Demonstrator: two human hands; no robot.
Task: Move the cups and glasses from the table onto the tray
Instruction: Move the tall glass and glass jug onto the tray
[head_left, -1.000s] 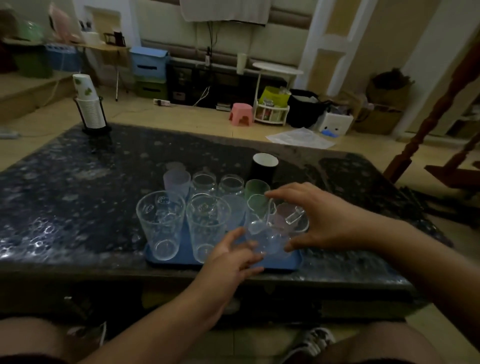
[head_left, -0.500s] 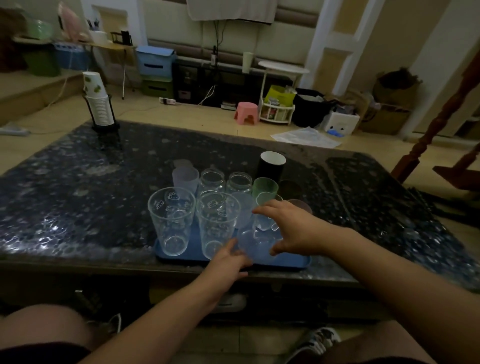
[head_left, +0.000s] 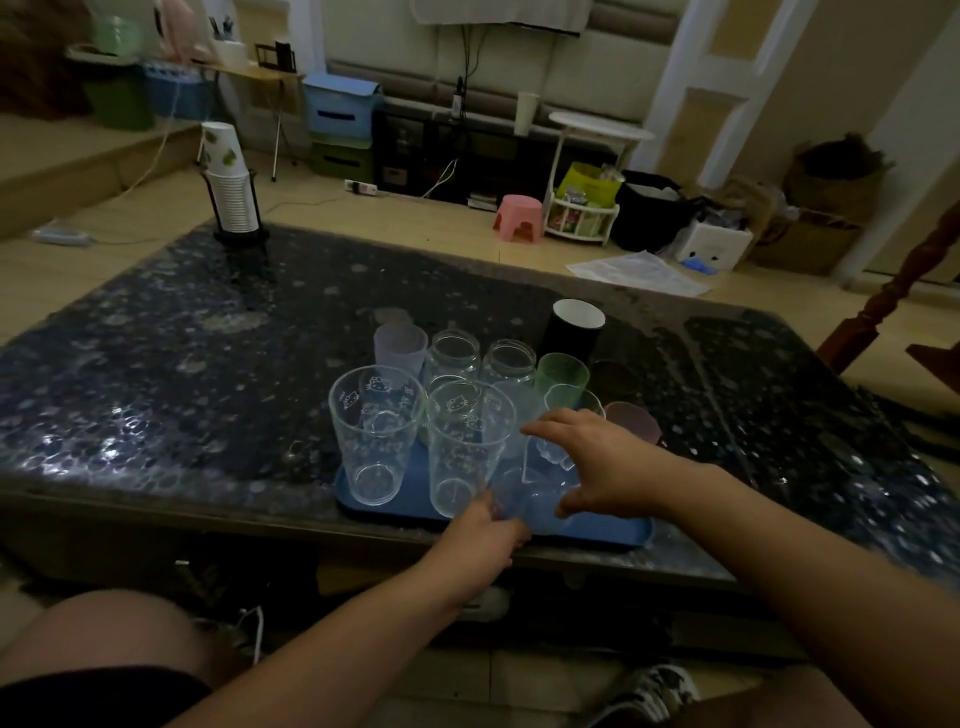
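Dark speckled stone makes up the low table top (head_left: 156, 374), and a flat blue plastic tray (head_left: 618, 535) sits at its near edge. Between the two hands stands a small clear glass cup (head_left: 535, 493), upright on the tray's near middle, its long axis vertical and its mouth pointing up. The right hand (head_left: 597, 462) arches over it: the fingers reach across the rim on the far side while the thumb curls low against the cup's right wall, so the cup sits inside that curl. The left hand (head_left: 488, 535) touches the cup's near left base with curled fingers; whether they actually grip cannot be told. Just left of the fingers stand two tall clear printed tumblers (head_left: 374, 431), upright. Beyond the fingers are two clear glass jars (head_left: 457, 356), green translucent cups (head_left: 561, 371) and a black paper cup (head_left: 574, 330).
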